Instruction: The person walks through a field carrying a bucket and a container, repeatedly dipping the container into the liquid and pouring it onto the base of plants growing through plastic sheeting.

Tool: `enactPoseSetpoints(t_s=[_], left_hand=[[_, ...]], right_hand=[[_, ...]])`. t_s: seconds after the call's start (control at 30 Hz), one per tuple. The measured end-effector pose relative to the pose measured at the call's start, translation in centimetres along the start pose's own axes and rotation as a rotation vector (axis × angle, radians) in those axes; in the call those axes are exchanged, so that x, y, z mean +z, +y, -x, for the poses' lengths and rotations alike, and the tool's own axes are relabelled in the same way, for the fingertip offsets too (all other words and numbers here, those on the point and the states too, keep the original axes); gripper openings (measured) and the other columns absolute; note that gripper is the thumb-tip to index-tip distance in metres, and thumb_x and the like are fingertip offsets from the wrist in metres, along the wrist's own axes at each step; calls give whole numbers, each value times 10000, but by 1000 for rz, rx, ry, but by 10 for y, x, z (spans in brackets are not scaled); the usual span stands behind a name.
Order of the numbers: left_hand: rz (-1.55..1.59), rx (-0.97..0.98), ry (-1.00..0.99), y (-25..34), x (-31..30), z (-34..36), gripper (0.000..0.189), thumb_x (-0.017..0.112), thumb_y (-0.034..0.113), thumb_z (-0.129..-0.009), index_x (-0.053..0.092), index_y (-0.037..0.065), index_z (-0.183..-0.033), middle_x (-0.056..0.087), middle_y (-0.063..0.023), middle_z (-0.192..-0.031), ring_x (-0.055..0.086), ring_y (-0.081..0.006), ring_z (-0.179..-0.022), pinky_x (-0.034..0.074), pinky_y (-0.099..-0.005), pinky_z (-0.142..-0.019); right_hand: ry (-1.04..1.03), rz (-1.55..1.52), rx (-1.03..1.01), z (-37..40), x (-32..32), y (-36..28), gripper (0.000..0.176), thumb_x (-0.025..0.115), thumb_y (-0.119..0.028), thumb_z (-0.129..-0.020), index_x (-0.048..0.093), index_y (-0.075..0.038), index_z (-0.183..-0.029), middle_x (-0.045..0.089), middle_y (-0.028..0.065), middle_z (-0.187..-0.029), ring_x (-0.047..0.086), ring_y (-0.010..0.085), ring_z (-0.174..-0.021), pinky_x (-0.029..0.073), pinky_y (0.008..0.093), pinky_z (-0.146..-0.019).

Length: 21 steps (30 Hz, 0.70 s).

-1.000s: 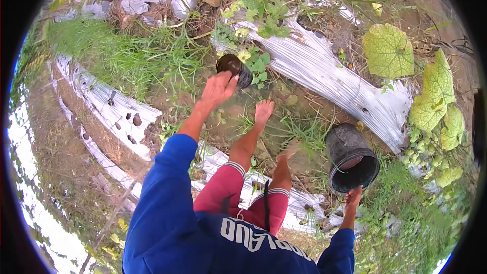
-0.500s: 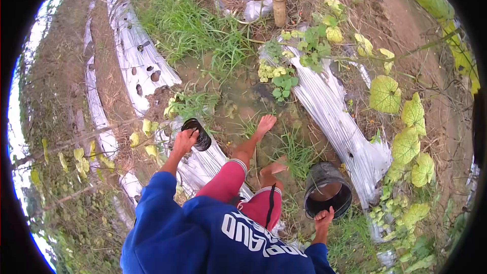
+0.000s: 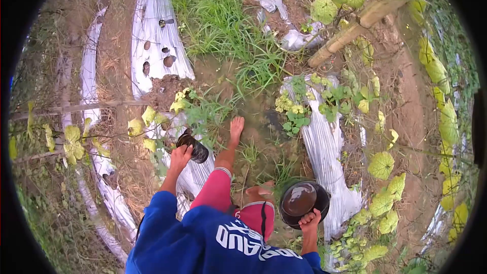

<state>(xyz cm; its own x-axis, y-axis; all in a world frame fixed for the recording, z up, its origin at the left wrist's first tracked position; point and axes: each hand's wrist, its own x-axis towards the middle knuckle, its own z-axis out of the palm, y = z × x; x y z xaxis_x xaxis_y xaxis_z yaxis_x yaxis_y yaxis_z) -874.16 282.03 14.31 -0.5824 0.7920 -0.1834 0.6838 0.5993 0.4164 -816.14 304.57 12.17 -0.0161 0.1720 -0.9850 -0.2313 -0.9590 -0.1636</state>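
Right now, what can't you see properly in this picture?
Head view, small dark cup: contents too small to tell, left hand covers its side.
Head view, bucket: depth of the brown liquid hidden; right hand covers the near rim.
Head view, bamboo pole: upper end cut off by the dark lens edge.

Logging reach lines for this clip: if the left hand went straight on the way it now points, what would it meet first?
Beyond the black cup it holds, the left hand would probably meet the small green plant just ahead first, though depth is hard to judge from this view.
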Motion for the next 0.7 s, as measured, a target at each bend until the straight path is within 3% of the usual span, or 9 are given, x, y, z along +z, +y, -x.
enactPoseSetpoints(t_s=[0.1, 0.13, 0.2, 0.33, 0.47, 0.57, 0.63, 0.7], left_hand=[[138, -51, 169, -12, -6, -31, 318, 569, 259, -926, 551, 12, -728, 526, -217, -636, 536, -420, -610, 405, -469, -554], [151, -59, 163, -18, -10, -45, 318, 569, 259, -926, 551, 12, -728, 526, -217, -636, 536, -420, -610, 405, -469, -554], [194, -331, 75, -28, -17, -67, 358, 589, 296, -917, 536, 7, -713, 526, -226, -618, 542, -426, -601, 412, -469, -552], [320, -395, 39, -48, -45, -117, 375, 581, 319, -924, 529, 15, -711, 538, -232, -625, 560, -431, -621, 423, -470, -556], [312, -430, 88, -63, -57, -164, 381, 585, 337, -919, 527, 15, -722, 539, -227, -624, 561, -424, -603, 423, -470, -553], [292, -345, 141, -59, -84, -202, 320, 610, 277, -907, 536, 18, -734, 571, -212, -643, 584, -408, -599, 442, -469, -543], [364, -291, 183, -54, -101, -230, 328, 624, 272, -903, 525, 8, -736, 545, -212, -636, 547, -400, -564, 412, -461, -523], [343, -275, 172, -47, -121, -263, 334, 622, 273, -904, 523, 4, -733, 536, -216, -637, 537, -397, -556, 402, -457, -519]], right_hand=[[-58, 178, 24, 1, 93, -19, 549, 528, -489, -805, 154, -230, -498, 154, -37, -430, 198, 164, -367, 236, 349, -396], [-110, 260, 32, -1, 128, -24, 544, 539, -485, -801, 164, -231, -499, 166, -36, -429, 212, 163, -367, 237, 353, -401], [-85, 340, 52, -5, 197, -28, 529, 558, -471, -797, 185, -234, -505, 190, -32, -428, 221, 164, -367, 241, 362, -408], [-193, 433, 83, -16, 332, -48, 534, 576, -460, -802, 195, -233, -506, 205, -31, -428, 220, 159, -372, 255, 361, -418], [-327, 495, -13, -11, 476, -66, 534, 562, -441, -840, 193, -236, -512, 211, -42, -427, 230, 131, -370, 255, 320, -413], [-385, 561, -16, -25, 572, -78, 510, 564, -435, -829, 218, -229, -516, 225, -45, -426, 232, 124, -372, 259, 315, -423], [-460, 550, -47, -26, 640, -84, 508, 580, -426, -844, 215, -249, -538, 211, -64, -442, 214, 103, -364, 180, 296, -395], [-519, 584, -62, -34, 702, -90, 494, 574, -411, -847, 230, -240, -536, 232, -66, -442, 213, 97, -365, 185, 291, -387]])
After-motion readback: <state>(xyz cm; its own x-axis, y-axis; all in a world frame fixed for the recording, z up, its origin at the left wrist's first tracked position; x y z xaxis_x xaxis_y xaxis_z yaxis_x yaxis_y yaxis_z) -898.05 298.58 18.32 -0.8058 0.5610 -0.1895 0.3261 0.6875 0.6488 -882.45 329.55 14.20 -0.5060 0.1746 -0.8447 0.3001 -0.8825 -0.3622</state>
